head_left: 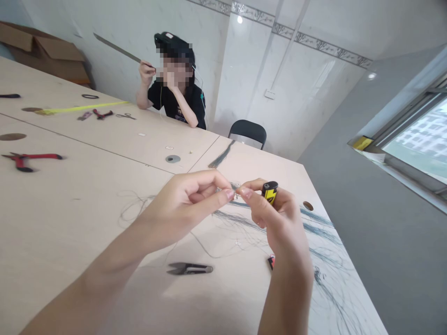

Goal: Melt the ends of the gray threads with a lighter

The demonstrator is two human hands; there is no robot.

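In the head view my left hand (pixel 195 195) is closed, thumb and forefinger pinched on what looks like a thin grey-green thread. My right hand (pixel 275 209) pinches at the same spot, its fingertips almost touching the left ones. A yellow and black lighter (pixel 269 192) is tucked in the curled fingers of that hand. The small piece between the fingertips is too tiny to make out. Below the hands, a pair of thread snips (pixel 190 269) lies on the table. Loose threads (pixel 240 218) spread under and beside both hands.
More thread bundles (pixel 321 232) lie along the table's right edge, and another bundle (pixel 223 154) farther back. Red-handled pliers (pixel 31 160) rest at left. Across the table (pixel 104 195) a person (pixel 178 88) holds a long flat strip (pixel 118 49). A black chair (pixel 247 130) stands behind.
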